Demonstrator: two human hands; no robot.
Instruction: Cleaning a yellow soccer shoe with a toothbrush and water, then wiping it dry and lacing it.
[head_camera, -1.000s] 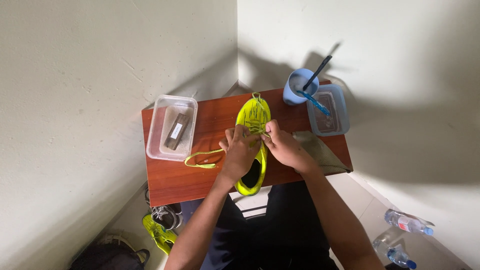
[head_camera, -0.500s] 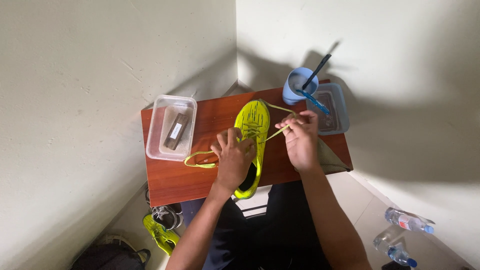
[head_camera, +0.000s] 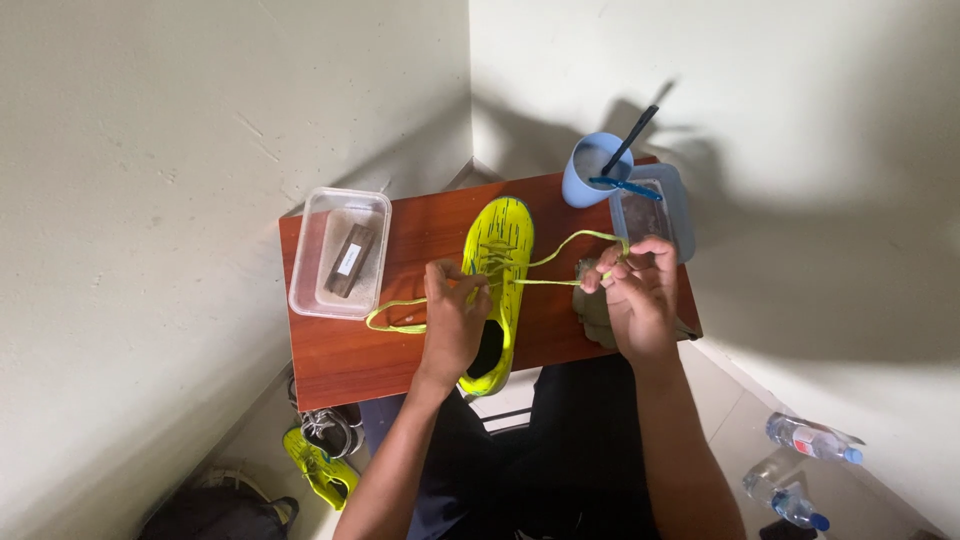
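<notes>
1. The small reddish-brown wooden table (head_camera: 400, 365) sits in the corner of two pale walls, its place unchanged from a moment ago.
2. The neon yellow-green shoe (head_camera: 497, 270) lies along the middle of the table, toe toward the wall and heel at the near edge. It has not shifted.
3. The clear plastic tray (head_camera: 305, 265) on the left end of the table holds a brown bar with a pale label, as before.
4. A second clear container (head_camera: 678, 215) stands at the far right corner, with the light blue cup (head_camera: 582, 180) just beside it and a dark-handled brush standing in the cup.
5. The left hand (head_camera: 455, 322) rests on the shoe's opening, pressing it down, fingers curled narrow around the lace by the eyelets. It sits much where it was half a second ago.
6. The right hand (head_camera: 632, 290) has drawn further right, off the shoe and over a dull olive cloth (head_camera: 594, 310). Its fingers pinch the lace shut.
7. The yellow-green lace (head_camera: 565, 240) now runs out longer from the eyelets to the right hand. Its other end loops out to the left of the shoe on the tabletop.
</notes>
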